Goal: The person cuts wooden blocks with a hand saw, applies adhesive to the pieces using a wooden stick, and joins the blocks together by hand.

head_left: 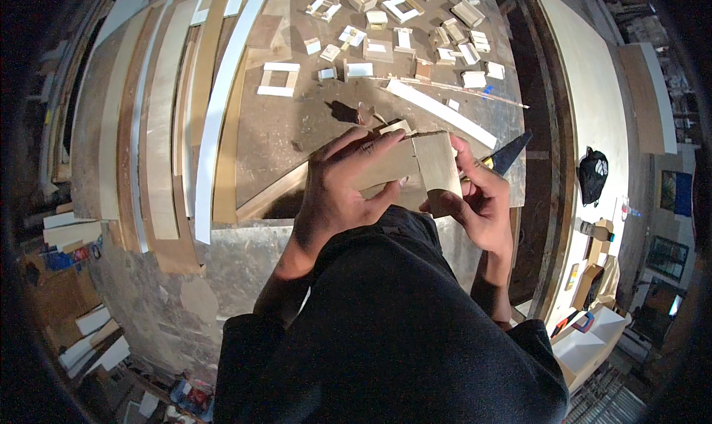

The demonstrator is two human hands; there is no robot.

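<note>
Just above the near edge of the worktable (274, 120), my hands hold two pale wood pieces together at a corner. My left hand (334, 183) is closed on the left wood piece (387, 164), with fingers along its upper edge and the thumb below. The right wood piece (439, 161) is upright against its end, pinched by my right hand (483, 201) between thumb and fingers. A seam shows where they meet; whether they are fastened I cannot tell. Beside my right hand lies a dark pointed blade (512, 154) with some yellow, its other end hidden.
Several small wooden assemblies (378, 50) are scattered over the far tabletop. A white strip (443, 113) lies diagonally beyond my hands. Long boards (226, 120) are laid side by side at left. The bench on the right carries a black cap (593, 176), a bottle (596, 231) and a white box (589, 342).
</note>
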